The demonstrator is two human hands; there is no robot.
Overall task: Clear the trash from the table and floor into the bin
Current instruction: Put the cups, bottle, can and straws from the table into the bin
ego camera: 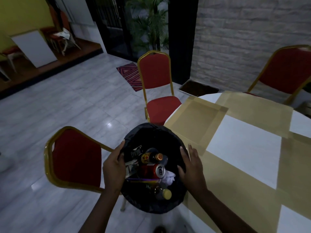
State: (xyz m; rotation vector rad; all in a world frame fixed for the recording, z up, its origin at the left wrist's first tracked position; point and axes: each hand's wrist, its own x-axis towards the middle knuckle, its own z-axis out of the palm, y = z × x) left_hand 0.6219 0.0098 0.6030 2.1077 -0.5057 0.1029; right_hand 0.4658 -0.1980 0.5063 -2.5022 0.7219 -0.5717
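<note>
A round bin (151, 132) lined with a black bag stands on the floor beside the table. Inside lie a dark glass bottle (152, 157), a red drink can (151, 170), crumpled white tissue (169, 178), a purple wrapper (143, 179) and a yellow-capped bottle (165, 194). My left hand (114, 167) grips the bag's rim on the left side. On the right side, my right hand (190, 163) holds the rim with its fingers curled over the edge.
A round table (249, 143) with a white and gold cloth fills the right. Red chairs with gold frames stand at the left (74, 157), behind the bin (156, 84) and far right (286, 71). Grey tiled floor (67, 105) stretches left; a patterned mat (131, 76) lies beyond.
</note>
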